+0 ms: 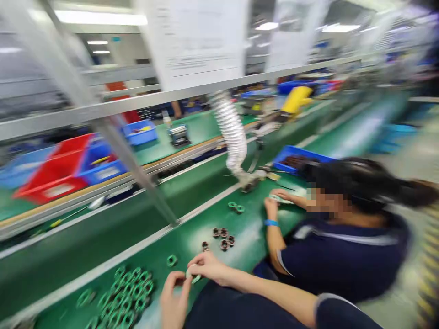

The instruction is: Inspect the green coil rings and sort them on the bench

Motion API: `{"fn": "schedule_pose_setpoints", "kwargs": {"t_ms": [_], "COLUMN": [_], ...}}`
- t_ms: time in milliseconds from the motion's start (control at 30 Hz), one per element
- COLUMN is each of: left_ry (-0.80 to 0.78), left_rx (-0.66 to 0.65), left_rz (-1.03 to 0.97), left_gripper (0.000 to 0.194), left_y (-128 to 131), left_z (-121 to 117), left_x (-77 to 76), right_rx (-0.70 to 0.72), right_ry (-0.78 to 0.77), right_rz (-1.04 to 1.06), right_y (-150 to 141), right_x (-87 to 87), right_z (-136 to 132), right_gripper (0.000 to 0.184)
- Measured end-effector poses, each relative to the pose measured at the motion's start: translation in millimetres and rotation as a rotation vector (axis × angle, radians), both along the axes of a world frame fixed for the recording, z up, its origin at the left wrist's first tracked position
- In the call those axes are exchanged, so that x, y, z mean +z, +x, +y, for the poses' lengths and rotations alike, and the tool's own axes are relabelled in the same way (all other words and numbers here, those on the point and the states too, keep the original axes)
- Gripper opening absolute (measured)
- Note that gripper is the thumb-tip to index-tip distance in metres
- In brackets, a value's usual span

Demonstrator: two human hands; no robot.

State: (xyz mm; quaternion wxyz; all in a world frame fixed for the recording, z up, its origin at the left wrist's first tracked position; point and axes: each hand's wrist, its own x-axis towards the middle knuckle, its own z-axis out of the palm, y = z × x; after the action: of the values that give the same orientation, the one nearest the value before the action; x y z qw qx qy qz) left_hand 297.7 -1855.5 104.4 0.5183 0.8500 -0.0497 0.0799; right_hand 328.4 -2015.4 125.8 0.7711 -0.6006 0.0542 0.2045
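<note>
My left hand (175, 294) and my right hand (210, 267) meet over the green bench near the bottom middle, thumbs and fingers pinched together. Between them is a small green ring-shaped part (196, 278), mostly hidden by the fingers and blurred. A single green ring (172, 261) lies just beyond my left hand. To the left spreads a heap of green rings with dark insides (126, 292). One reddish-brown ring (205, 246) sits just past my right hand, with several similar brown rings (224, 233) a little farther off.
A co-worker (343, 242) sits close on the right, hands on the bench (254, 256). Two more green rings (236, 208) lie farther along. A flexible duct (231, 132) hangs over the bench. Red bins (58, 176) and blue bins (103, 164) stand on the shelf behind a metal post (137, 171).
</note>
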Motion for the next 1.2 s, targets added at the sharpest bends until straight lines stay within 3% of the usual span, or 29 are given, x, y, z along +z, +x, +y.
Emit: {"fn": "schedule_pose_setpoints", "kwargs": {"t_ms": [100,200,267,333,500,800,867,933,1000,1067,1133,1200], "left_ry": [0.274,0.562,0.741,0.860,0.993,0.974,0.896,0.696,0.318,-0.213,-0.703,-0.985], "left_rx": [-0.034,-0.058,-0.108,-0.115,-0.059,0.164,0.216,0.334,0.498,0.604,0.604,0.549], "left_rz": [-0.260,-0.398,-0.411,-0.400,-0.437,-0.251,-0.193,-0.112,0.049,0.295,0.504,0.601], "left_gripper": [0.030,0.024,0.027,0.026,0.022,0.012,0.012,0.013,0.013,0.014,0.018,0.022], "left_y": [-9.9,-3.6,-4.3,-11.5,-31.3,-42.4,-43.1,-41.2,-36.0,-28.7,-21.6,-17.4], "left_z": [-3.8,7.5,19.7,27.8,32.2,25.6,18.5,9.9,1.8,-3.4,-5.1,-3.9], "left_x": [-0.7,-7.0,-8.9,-7.3,-2.6,-11.2,-15.4,-21.7,-28.6,-34.5,-38.0,-39.0], "right_rx": [0.243,0.458,0.314,0.307,0.332,0.488,0.489,0.476,0.462,0.469,0.480,0.468], "right_ry": [0.035,0.037,0.083,0.084,0.011,-0.104,-0.131,-0.168,-0.216,-0.258,-0.294,-0.332], "right_rz": [-0.004,0.024,0.182,0.308,0.375,0.326,0.301,0.258,0.186,0.106,0.048,0.007], "right_y": [-0.4,21.0,35.2,43.3,49.8,54.2,54.7,55.6,56.3,56.2,55.5,54.9], "right_x": [3.1,-14.9,-33.1,-49.5,-62.4,-34.3,-32.5,-34.0,-37.6,-41.5,-44.3,-45.5], "right_z": [5.1,9.5,14.1,17.6,26.1,44.8,44.3,42.2,39.2,35.8,32.6,29.5], "right_gripper": [0.033,0.043,0.046,0.047,0.049,0.050,0.051,0.054,0.060,0.065,0.070,0.071]}}
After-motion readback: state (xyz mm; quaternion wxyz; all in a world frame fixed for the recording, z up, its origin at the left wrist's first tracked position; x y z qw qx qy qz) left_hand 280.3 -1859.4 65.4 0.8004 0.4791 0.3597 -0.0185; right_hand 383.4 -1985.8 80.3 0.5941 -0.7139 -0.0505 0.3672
